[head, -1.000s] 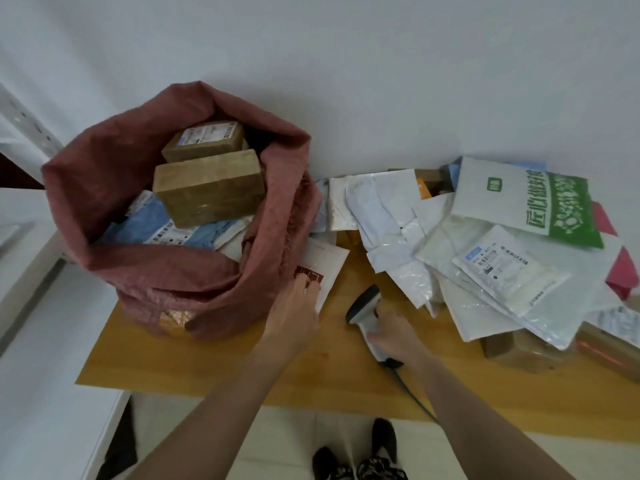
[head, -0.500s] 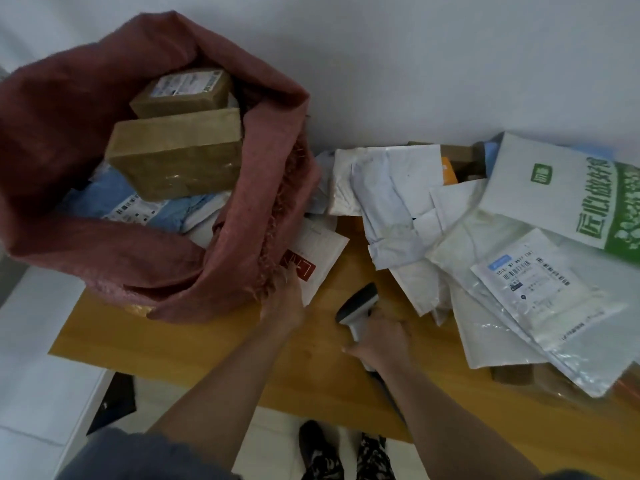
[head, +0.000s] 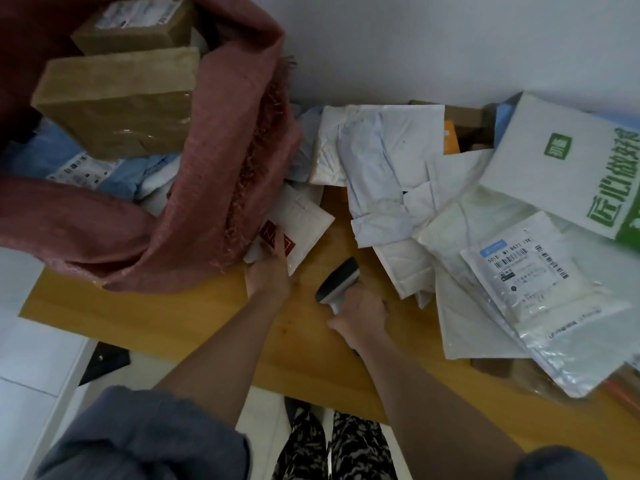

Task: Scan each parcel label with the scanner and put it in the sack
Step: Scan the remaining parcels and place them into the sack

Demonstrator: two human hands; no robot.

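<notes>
White envelope [head: 298, 223] w/ red mark lies at the sack's foot, near the worktop's [head: 194, 323] front-left; left hand [head: 268, 275] pinches its near edge. Right hand [head: 362, 311] is wrapped round the scanner [head: 337, 280], head aimed that way. Looks mid-task: red sack [head: 214, 174] on the left end already holds 2 brown boxes [head: 117, 98] plus at least 1 blue bag [head: 104, 168]. Still to do: approx. 7–8 white mailers [head: 391, 168] heaped along the right edge; exact no. unclear, they overlap.
</notes>
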